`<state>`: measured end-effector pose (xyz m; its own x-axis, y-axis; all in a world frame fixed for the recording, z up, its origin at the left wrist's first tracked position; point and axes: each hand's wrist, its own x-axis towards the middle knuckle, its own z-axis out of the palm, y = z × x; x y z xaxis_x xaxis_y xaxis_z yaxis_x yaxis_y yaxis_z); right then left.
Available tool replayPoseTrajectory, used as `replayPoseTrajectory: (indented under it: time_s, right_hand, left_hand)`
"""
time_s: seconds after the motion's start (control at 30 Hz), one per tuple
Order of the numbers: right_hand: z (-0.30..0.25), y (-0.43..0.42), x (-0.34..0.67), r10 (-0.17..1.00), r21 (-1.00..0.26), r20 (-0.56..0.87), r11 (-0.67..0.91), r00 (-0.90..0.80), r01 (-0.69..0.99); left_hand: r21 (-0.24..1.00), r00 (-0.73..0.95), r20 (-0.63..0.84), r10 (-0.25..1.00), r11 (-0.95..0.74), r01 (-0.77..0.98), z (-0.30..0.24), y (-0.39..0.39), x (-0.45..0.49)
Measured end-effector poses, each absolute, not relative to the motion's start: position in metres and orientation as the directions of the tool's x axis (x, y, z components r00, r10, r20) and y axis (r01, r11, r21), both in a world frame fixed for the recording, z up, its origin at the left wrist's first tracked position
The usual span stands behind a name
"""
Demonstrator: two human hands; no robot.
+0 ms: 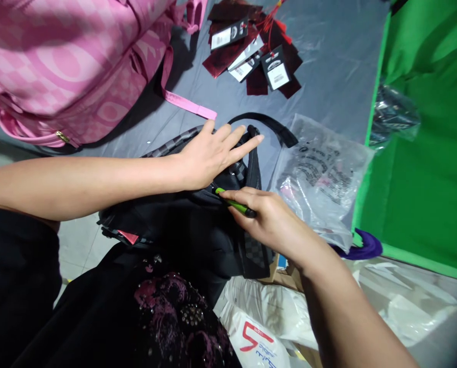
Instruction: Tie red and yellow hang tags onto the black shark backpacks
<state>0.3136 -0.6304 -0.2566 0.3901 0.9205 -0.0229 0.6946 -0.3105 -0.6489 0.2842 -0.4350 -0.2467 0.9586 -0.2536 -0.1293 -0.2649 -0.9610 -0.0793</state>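
Note:
A black backpack (190, 225) with grey checkered trim lies in front of me, partly on my lap. My left hand (213, 153) rests flat on its upper part with the fingers stretched out, next to a black strap (268, 122). My right hand (268, 217) is closed on a thin green and black tool (236, 204) whose green tip touches the backpack just below my left hand.
A pink patterned backpack (67, 66) lies at the upper left with a pink strap (186, 102) trailing out. Dark red hang tags (251, 51) sit on the grey sheet. Clear plastic bags (322, 176) lie to the right, green cloth (423, 153) beyond, white bags (266, 317) below.

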Motion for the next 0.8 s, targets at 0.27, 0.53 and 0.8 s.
replayPoseTrajectory:
  time_s: [0.27,0.53,0.8]
  right_hand:
    - [-0.258,-0.627,0.303,0.909,-0.651,0.01,-0.31,0.416,0.693]
    - [-0.254,-0.625,0.302,0.893,-0.626,-0.036,-0.37,0.449,0.686]
    - [-0.251,-0.621,0.292,0.844,-0.583,-0.084,-0.472,0.529,0.661]
  left_hand:
    - [-0.07,0.954,-0.175,-0.244,-0.963,-0.26,-0.24,-0.436,0.285]
    - [-0.065,0.947,-0.216,-0.237,-0.964,-0.256,-0.236,-0.436,0.286]
    - [-0.051,0.951,-0.192,-0.242,-0.965,-0.256,-0.241,-0.434,0.287]
